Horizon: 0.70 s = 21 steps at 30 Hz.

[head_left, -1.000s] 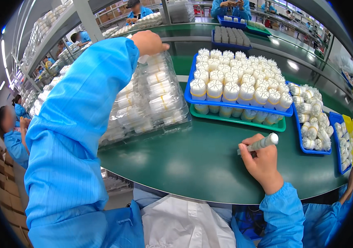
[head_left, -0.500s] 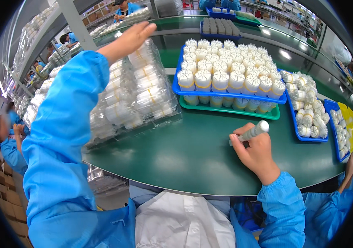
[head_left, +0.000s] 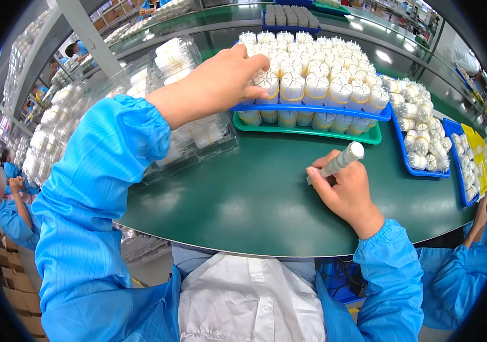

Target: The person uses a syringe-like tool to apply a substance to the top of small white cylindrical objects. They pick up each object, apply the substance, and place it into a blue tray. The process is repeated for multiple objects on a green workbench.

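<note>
on plastic tray [head_left: 334,113], banded cylinders [head_left: 316,89]

Two hands: one left hand [head_left: 215,80], one right hand [head_left: 346,191]; one pen-shaped tool [head_left: 341,161]; three blue trays [head_left: 312,109] of white rolls [head_left: 316,89] nearby, one green tray [head_left: 312,133] beneath the leftmost; one farther tray [head_left: 292,29] of grey pieces [head_left: 292,16]; six rolls plainly visible along the leftmost blue tray's front row; clear packs [head_left: 204,134] overlapping too much to count
</note>
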{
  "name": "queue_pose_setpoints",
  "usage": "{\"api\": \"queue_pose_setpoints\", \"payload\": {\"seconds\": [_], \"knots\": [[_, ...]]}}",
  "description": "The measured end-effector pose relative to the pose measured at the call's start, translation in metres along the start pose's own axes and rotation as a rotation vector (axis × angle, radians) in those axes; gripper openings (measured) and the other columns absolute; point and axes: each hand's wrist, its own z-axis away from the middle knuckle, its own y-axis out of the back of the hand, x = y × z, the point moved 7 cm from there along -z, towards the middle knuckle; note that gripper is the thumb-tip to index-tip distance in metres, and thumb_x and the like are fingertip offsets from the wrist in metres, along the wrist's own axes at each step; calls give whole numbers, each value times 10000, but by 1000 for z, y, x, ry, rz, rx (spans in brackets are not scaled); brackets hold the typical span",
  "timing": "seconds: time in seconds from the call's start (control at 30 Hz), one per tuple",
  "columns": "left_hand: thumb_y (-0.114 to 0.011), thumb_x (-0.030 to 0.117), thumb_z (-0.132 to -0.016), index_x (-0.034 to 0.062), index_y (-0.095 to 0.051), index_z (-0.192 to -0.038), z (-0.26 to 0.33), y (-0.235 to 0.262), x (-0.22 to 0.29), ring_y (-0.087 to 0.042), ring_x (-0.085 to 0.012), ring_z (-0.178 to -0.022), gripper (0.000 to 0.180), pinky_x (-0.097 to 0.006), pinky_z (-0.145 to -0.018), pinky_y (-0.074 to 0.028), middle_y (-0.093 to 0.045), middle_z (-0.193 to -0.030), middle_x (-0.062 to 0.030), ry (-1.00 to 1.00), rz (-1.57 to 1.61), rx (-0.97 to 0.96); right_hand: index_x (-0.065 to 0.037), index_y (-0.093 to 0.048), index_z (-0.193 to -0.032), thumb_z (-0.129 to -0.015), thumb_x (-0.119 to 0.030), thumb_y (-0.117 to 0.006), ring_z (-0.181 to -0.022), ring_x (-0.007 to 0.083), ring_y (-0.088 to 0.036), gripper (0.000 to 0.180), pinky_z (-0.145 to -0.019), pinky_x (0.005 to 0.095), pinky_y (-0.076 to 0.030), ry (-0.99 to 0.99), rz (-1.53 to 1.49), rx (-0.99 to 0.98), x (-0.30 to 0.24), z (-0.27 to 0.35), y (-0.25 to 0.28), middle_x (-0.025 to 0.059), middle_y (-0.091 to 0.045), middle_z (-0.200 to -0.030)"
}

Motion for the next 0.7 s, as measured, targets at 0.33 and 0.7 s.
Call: {"api": "queue_pose_setpoints", "payload": {"seconds": [0.33,0.7], "knots": [[-783,235,-859,138,-620,-1280,-9,1,-3,-617,-314,-1034,462,-426,-900,-504,-652,-1015,-109,-28,180,-33,-36,-675,-854,-840,-156,-795,-553,232,-604,170,-512,365,-473,17,16,-20,0,-1,-3,78,-622,-691],[-767,178,-847,81,-598,-1292,35,17,61,-621,-282,-1032,486,-402,-898,-507,-659,-1122,-111,-139,280,-74,-35,-685,-838,-826,-118,-803,-549,230,-611,145,-498,347,-469,71,-53,101,-5,-1,12,78,-638,-708]]}}
